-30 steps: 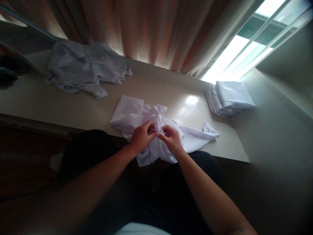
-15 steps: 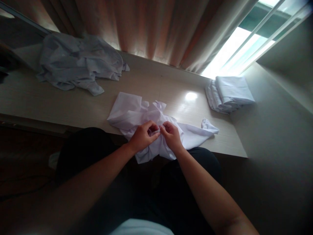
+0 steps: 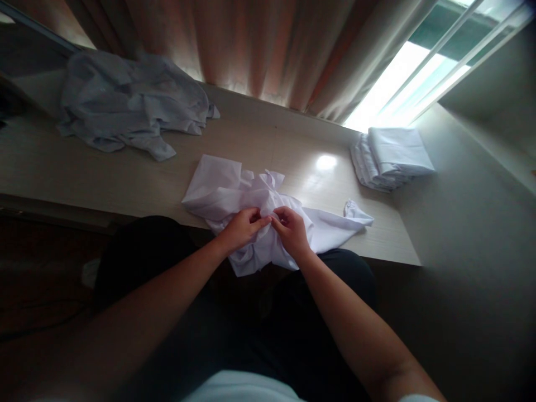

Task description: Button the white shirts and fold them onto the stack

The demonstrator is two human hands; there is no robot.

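A crumpled white shirt [image 3: 226,187] lies at the near edge of the pale wooden table [image 3: 125,178], partly hanging over toward my lap. My left hand [image 3: 240,229] and my right hand [image 3: 291,229] meet at its middle. Both are closed, fingertips pinching the cloth close together. What exactly sits between the fingertips is too small to make out. One sleeve [image 3: 349,215] trails off to the right on the table.
A heap of unfolded pale shirts [image 3: 125,103] lies at the table's far left. A stack of folded white shirts [image 3: 391,156] sits at the far right by the window. Curtains [image 3: 259,50] hang behind the table. A wall [image 3: 469,234] bounds the right side.
Both hands stay pinched on the shirt's middle, with small finger movements. The fingertips have drawn closer together. The view has shifted slightly.
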